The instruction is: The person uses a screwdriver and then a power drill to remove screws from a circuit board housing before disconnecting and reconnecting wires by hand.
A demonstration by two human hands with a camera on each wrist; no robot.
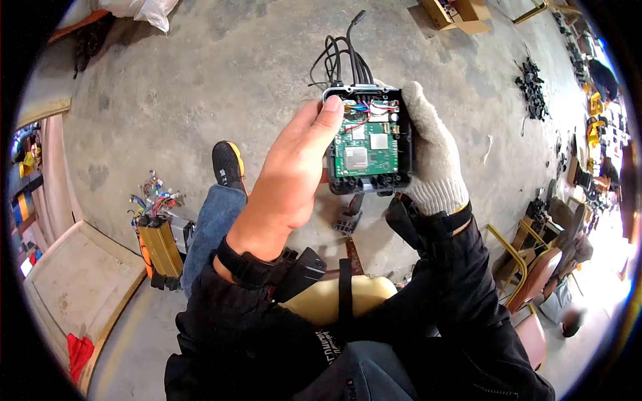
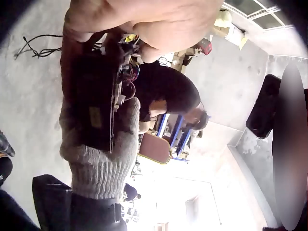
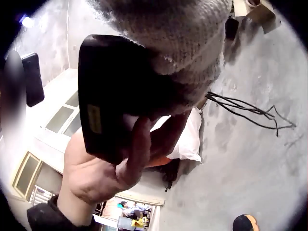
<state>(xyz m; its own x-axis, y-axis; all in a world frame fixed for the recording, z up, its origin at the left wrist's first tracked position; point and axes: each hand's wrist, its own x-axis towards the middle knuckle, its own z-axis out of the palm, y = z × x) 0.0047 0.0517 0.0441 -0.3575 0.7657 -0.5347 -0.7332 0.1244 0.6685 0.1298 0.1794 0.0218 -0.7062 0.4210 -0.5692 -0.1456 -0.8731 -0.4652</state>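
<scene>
Both hands hold a black electronics enclosure (image 1: 332,150) up in front of the body, its open side facing the head camera. Inside lies a green circuit board (image 1: 368,148) with silver chips and thin coloured wires (image 1: 364,107) near the top. Black cables (image 1: 353,63) come out of its far end. My bare left hand (image 1: 294,160) grips the left side, with the thumb on the upper left corner. My right hand (image 1: 435,150), in a knitted white glove, grips the right side. The right wrist view shows the enclosure's dark back (image 3: 110,96) with bare fingers bent against it.
Below is a concrete floor (image 1: 167,93). A gold metal box with loose wires (image 1: 160,247) stands by the left leg. A cardboard box (image 1: 458,15) sits at the far right, black cable parts (image 1: 531,87) lie nearer. Chairs (image 1: 535,277) stand at right; another person (image 2: 173,91) bends over in the background.
</scene>
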